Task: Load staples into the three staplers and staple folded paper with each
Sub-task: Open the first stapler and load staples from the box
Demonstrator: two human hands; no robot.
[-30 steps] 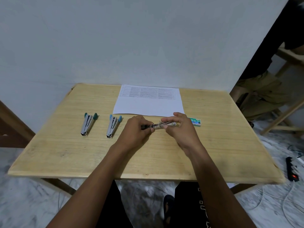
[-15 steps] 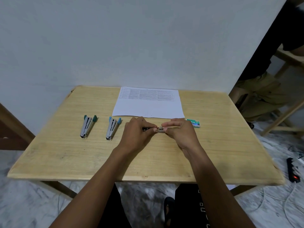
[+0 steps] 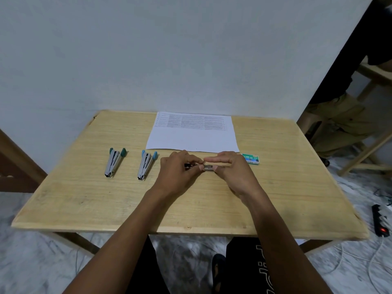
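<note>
Metal glints between both hands over the middle of the wooden worktop (image 3: pixel 84 200); the left hand (image 3: pixel 176 168) pinches the dark end of the third stapler (image 3: pixel 206 167), the right hand (image 3: pixel 231 166) closes finger and thumb on its silver end, so both are curled tight on it; whether staples already sit inside I cannot tell. Loading looks to be the step in hand; next, I judge, it needs closing squarely. Counted: three staplers, two lying open with teal caps, the left stapler (image 3: pixel 113 163) and the middle stapler (image 3: pixel 146 165); one staple box (image 3: pixel 251 159) beside the right hand; one printed paper (image 3: pixel 193 132), unfolded, behind.
</note>
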